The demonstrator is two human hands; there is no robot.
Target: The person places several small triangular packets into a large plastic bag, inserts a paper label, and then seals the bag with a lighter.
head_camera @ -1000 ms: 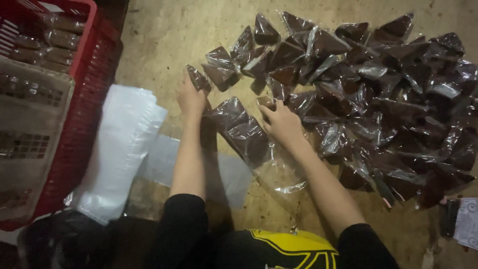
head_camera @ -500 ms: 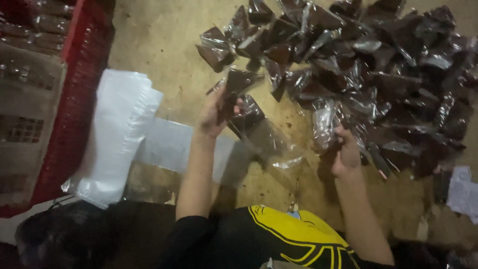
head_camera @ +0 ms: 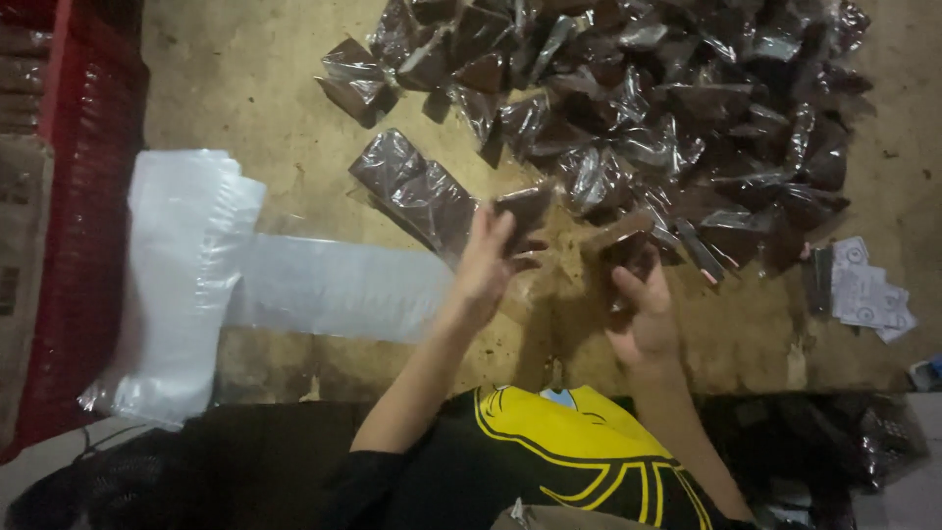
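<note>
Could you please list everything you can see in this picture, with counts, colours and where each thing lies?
Pile of packets: too many to count, dark brown in clear wrap, upper middle to right of the floor.
Filled clear bag: one, holding brown packets, left of the pile, just above the left hand.
Stack of plastic bags: one stack, white and clear, left of centre.
Flat clear bag: one, beside the stack, reaching toward the left hand.
Crate: one, red, left edge.
Paper slips: a few, white, right edge.
Floor: tan, stained.
Left hand: holds a brown packet.
Right hand: holds another packet.
</note>
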